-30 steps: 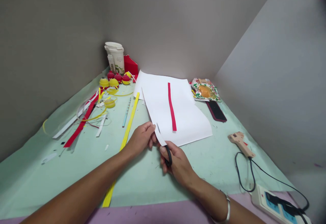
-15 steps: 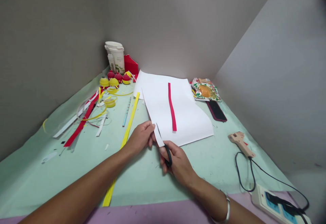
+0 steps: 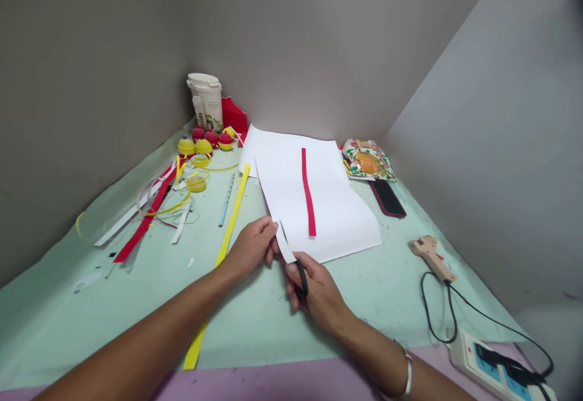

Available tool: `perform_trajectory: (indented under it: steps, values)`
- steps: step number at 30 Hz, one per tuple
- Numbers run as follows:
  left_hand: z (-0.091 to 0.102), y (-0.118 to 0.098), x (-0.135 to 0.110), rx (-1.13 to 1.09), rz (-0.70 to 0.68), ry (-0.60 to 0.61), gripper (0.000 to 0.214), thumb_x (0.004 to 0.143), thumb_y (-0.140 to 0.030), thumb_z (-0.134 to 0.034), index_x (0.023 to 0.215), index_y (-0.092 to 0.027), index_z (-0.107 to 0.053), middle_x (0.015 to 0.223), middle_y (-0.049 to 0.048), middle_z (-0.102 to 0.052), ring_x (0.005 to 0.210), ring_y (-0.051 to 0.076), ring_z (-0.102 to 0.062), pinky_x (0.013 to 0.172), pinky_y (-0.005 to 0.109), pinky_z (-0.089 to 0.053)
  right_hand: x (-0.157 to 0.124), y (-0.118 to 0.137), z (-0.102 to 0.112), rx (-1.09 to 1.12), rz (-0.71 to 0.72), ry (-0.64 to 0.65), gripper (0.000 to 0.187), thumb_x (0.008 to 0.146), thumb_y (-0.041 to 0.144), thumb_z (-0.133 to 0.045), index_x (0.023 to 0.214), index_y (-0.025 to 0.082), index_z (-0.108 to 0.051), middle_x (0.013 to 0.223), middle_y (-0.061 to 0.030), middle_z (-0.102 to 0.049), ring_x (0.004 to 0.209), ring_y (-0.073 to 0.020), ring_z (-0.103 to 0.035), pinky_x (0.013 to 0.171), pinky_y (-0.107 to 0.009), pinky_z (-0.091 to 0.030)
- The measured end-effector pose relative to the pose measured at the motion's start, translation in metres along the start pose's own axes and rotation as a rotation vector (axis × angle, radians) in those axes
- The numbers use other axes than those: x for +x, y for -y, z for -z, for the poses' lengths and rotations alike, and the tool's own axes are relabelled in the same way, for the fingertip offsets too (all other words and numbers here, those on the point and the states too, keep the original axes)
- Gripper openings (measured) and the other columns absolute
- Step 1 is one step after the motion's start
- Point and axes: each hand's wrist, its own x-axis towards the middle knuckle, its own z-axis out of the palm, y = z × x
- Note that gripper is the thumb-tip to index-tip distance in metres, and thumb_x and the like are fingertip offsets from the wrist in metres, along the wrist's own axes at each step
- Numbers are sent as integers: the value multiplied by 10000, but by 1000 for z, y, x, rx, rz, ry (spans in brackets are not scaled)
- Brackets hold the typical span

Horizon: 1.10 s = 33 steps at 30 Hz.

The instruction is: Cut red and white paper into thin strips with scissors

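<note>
The left hand (image 3: 255, 244) is pinching a large white paper sheet (image 3: 337, 212); the right hand (image 3: 319, 290) is gripping black-handled scissors (image 3: 303, 278) at its near edge. Ahead of both hands, the sheet is bearing a narrow red strip (image 3: 308, 194).

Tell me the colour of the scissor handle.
The scissor handle is black, shown in the head view.

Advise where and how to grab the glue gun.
I'd grip the glue gun by its handle, coming from above on the near side. It lies flat, handle slanting toward the near right, with the cord leaving its end, so don't pinch that. Right hand holds black-handled scissors; it would need freeing first.
</note>
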Motion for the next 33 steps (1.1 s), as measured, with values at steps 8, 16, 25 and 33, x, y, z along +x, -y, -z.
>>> perform_trajectory:
  steps: [8, 16, 25, 33]
  values:
    - [0, 1, -1, 17, -7, -9, 352, 914, -425, -419, 653, -195, -476, 421, -44, -503, 366, 87, -417, 414, 216, -308, -1, 1, -1, 3, -2, 2, 368, 861, 471, -580, 1073, 173, -617, 603, 51, -517, 429, -68, -447, 428, -196, -348]
    - [-1, -2, -1, 22, -10, -15, 340, 907, -421, -434, 651, -198, -468, 429, -45, -506, 363, 91, -421, 420, 224, -316, -1, 1, -1, -2, -3, 2, 355, 867, 459, -573, 1072, 172, -616, 611, 49, -512, 436, -67, -450, 426, -191, -343]
    - [-1, -2, -3, 42, -22, -26, 349, 896, -443, -428, 646, -203, -468, 423, -43, -498, 371, 101, -422, 425, 229, -314, 1, -2, 1, -27, 14, 4, 356, 874, 450, -568, 1086, 168, -614, 602, 51, -511, 428, -67, -460, 422, -188, -340]
    - [-1, 1, -2, 59, -45, -18, 351, 912, -451, -400, 678, -201, -479, 429, -37, -506, 382, 108, -448, 434, 231, -327, 2, -4, 2, -45, 17, -4, 349, 875, 446, -563, 1100, 183, -613, 597, 52, -519, 429, -71, -474, 428, -187, -353]
